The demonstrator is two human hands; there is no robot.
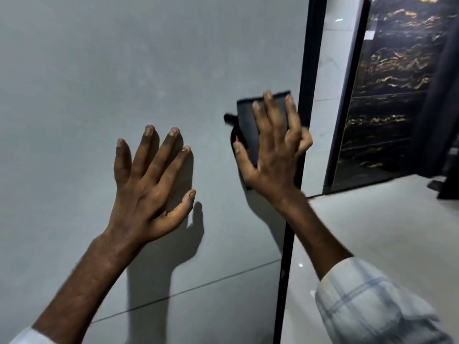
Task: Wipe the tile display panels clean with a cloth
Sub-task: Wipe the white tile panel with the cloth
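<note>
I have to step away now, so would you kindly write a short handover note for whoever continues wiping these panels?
Left hand: open, fingers spread, flat against the grey tile panel, holding nothing.
Right hand: straight fingers press the dark cloth flat on the same panel, close to its black frame at the right edge.
Done: cannot be judged; faint smudges still show higher on the grey panel.
Left: probably the rest of this panel, then the black-and-gold marble panel to the right, which neither hand is touching.

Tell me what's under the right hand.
A dark cloth lies under the right hand, flat fingers pressing it against the grey tile panel. The panel surface behind the cloth is covered.
</note>
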